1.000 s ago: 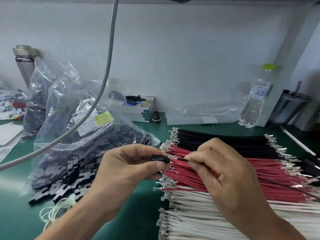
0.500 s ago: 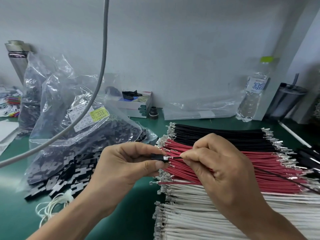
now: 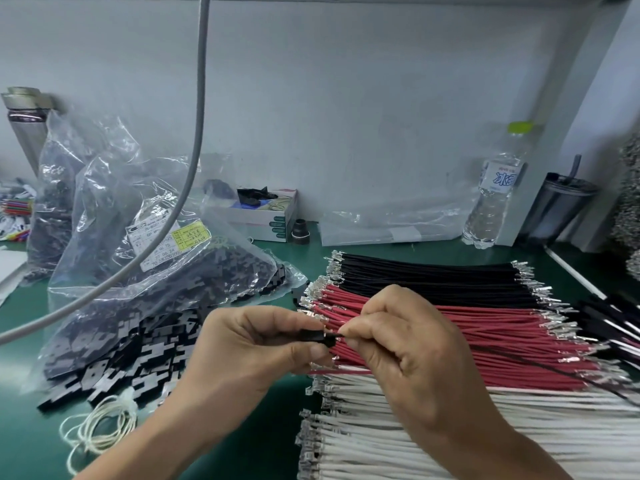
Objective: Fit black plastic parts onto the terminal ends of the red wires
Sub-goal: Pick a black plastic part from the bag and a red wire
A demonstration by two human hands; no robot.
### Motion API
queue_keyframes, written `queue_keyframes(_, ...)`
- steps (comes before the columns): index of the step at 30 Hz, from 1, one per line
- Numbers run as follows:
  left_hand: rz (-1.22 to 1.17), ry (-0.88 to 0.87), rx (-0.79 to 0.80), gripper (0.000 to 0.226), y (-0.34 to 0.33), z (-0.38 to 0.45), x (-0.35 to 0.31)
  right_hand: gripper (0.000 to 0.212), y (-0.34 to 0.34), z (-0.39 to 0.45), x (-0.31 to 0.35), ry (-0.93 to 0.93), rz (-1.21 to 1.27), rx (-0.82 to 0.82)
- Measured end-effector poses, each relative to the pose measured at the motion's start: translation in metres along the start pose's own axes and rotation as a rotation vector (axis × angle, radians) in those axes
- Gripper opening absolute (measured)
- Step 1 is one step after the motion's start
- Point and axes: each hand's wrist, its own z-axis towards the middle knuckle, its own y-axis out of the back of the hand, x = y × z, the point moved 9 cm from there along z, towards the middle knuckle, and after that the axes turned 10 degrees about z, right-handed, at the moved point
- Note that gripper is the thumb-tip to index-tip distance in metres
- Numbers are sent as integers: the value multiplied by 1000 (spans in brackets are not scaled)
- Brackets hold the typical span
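My left hand (image 3: pixel 256 344) pinches a small black plastic part (image 3: pixel 313 336) between thumb and forefinger. My right hand (image 3: pixel 408 344) pinches a thin dark wire (image 3: pixel 540 360) close to its end, and that end meets the black part. The wire trails off to the right over the pile. Below both hands lies a layer of red wires (image 3: pixel 502 337) with silver terminals (image 3: pixel 311 299) at their left ends. Loose black plastic parts (image 3: pixel 138 362) spill from a clear bag (image 3: pixel 156 271) on the left.
Black wires (image 3: pixel 433 278) lie behind the red ones and white wires (image 3: pixel 381 441) in front. A grey cable (image 3: pixel 194 140) hangs across the left. A small box (image 3: pixel 266 216), a water bottle (image 3: pixel 495 192), a dark tumbler (image 3: pixel 561 206) and white string (image 3: pixel 100 431) stand around on the green mat.
The two hands have closed together. The gap between wire end and black part has gone, and the terminal tip no longer shows bare between the fingers.
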Motion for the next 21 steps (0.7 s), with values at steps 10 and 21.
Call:
queue_keyframes(10,24,-136,-100,25,1,0,-19,10,-2,5,2,39,-49,-34)
queue_keyframes(21,147,-141,-192,15,6,9,-29,7,9,-9,6,35,-341,8)
